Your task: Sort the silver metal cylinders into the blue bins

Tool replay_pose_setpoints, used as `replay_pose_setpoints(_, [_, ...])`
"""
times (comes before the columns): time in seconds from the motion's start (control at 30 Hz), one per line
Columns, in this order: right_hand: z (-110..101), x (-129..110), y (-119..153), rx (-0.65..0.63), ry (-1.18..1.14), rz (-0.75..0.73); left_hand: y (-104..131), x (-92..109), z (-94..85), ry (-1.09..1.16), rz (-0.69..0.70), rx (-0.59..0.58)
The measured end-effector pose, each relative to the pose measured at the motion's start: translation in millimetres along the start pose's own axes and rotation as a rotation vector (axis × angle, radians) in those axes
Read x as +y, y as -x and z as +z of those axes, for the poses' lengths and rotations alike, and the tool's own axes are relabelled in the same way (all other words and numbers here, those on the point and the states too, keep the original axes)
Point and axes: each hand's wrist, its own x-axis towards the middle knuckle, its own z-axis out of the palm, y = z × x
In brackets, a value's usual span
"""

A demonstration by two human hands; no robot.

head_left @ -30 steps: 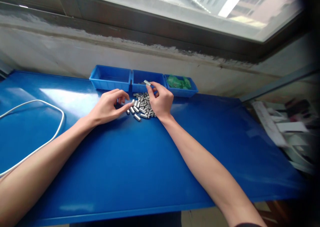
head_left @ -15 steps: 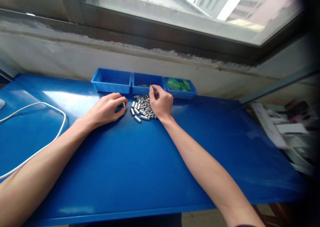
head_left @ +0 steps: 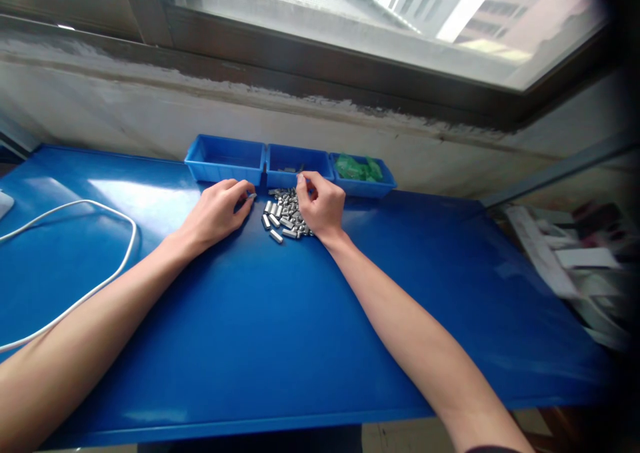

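Between the thumb and forefinger of the left hand [head_left: 215, 214], a small shiny metal piece [head_left: 253, 195] is gripped; these two tips are nearly closed, with just the width of the piece between them, and the other fingers are bent inward. At the right hand [head_left: 324, 206], the thumb and forefinger come close together in a pinch and the rest are curled into the palm; a little grey bit shows near the tips, but I cannot tell if they hold it. Under and beside the right hand lies the pile of metal pieces [head_left: 289, 208], partly covered by this hand, with several longer ones on its left and near side. Just behind the pile stands the middle blue bin [head_left: 278, 178], which has some grey bits inside, and the right fingertips are at its front edge. On its two sides stand the left blue bin [head_left: 225, 173] and the right blue bin [head_left: 367, 188], this last containing green plastic [head_left: 357, 168]. All rest on the blue table [head_left: 260, 320]. Farther to the left a white cable [head_left: 87, 201] makes a curve, and behind everything are the wall [head_left: 100, 100] and the window [head_left: 300, 6]
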Motion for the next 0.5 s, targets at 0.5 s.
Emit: replay_pose_setpoints(0.5, [-4.9, -2.1, 2.4, -0.069, -0.107, -0.128, -12.0, 20.5, 8.4, 0.916, -0.382, 0.179])
